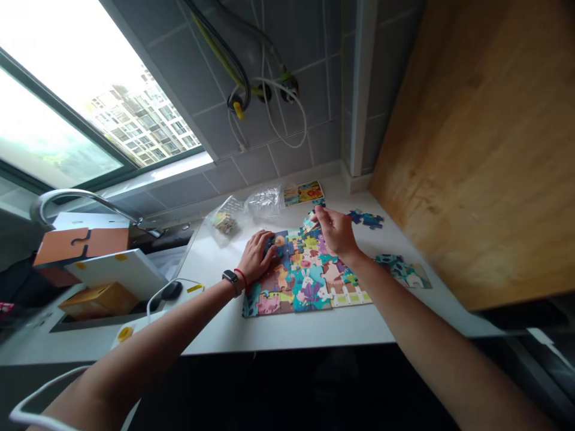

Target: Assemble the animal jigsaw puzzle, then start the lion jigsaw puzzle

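A colourful jigsaw puzzle, largely joined, lies on the white counter, with animal pictures on it. My left hand rests flat over its upper left part, fingers stretched out and nothing held. Above the puzzle's far edge, my right hand is closed in a pinch on a light-coloured puzzle piece, partly hidden by the fingers. Joined dark blue pieces lie beyond that hand to the right. Another group of teal pieces sits right of my right forearm, which covers part of the puzzle.
A picture card and a clear plastic bag lie at the back, beside a bag of pieces. To the left are a sink tap, boxes and a cable. A wooden panel borders the right side.
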A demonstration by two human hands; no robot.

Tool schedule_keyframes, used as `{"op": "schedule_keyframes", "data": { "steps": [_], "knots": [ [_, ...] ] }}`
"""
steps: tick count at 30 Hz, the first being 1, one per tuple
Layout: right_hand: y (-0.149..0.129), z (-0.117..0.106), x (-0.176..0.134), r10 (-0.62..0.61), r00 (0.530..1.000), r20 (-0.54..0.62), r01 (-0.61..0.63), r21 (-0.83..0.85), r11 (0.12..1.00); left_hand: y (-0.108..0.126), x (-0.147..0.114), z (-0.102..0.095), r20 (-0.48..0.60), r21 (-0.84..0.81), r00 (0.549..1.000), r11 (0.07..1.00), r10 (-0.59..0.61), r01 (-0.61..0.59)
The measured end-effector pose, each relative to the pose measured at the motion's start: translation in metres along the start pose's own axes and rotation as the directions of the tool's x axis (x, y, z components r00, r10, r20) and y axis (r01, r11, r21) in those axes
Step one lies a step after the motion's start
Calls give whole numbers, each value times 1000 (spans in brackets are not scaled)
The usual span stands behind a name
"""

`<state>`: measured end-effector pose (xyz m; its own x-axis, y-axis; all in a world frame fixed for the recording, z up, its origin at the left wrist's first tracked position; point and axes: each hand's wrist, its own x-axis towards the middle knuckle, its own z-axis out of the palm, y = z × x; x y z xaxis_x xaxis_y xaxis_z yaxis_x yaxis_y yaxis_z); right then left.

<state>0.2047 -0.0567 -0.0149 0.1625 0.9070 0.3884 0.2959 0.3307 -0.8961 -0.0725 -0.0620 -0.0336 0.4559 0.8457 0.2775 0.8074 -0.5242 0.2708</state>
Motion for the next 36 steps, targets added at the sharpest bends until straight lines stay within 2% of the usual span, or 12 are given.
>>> {"op": "schedule_keyframes", "data": {
  "steps": [4,7,9,11,13,15,17,20,22,24,29,36],
  "knots": [
    [4,5,-4,-1,996,86,7,-71,997,1,0,-2,20,22,999,999,40,-41],
    [7,11,-5,-18,981,194,49,-154,987,2,3,-8,31,69,999,998,8,-10],
    [9,12,-6,-49,970,240,89,-162,983,2,8,-12,-51,47,997,997,-56,58],
    [10,12,-6,-85,962,259,125,-142,982,3,17,-15,-164,-61,978,990,-132,124],
    [12,11,-6,-108,957,268,149,-135,980,3,28,-15,-215,-188,963,974,-162,122],
    [14,10,-5,-115,951,286,161,-145,976,3,37,-11,-218,-272,972,962,-85,23],
    [16,10,-5,-116,947,300,167,-150,974,3,42,-3,-238,-280,971,954,38,-106],
    [17,10,-7,-110,945,308,163,-152,975,4,38,9,-243,-152,947,955,212,-253],
    [16,11,-8,-91,944,318,147,-159,976,6,32,13,-213,-60,936,953,280,-298],
    [14,12,-10,-53,937,345,116,-165,980,8,27,14,-206,-6,934,954,292,-300],
    [11,15,-14,44,919,392,25,-168,986,9,26,14,-254,30,940,974,227,-226],
    [16,13,-15,58,946,319,-41,-61,997,8,26,18,-223,3,957,982,187,-191]
  ]
}}
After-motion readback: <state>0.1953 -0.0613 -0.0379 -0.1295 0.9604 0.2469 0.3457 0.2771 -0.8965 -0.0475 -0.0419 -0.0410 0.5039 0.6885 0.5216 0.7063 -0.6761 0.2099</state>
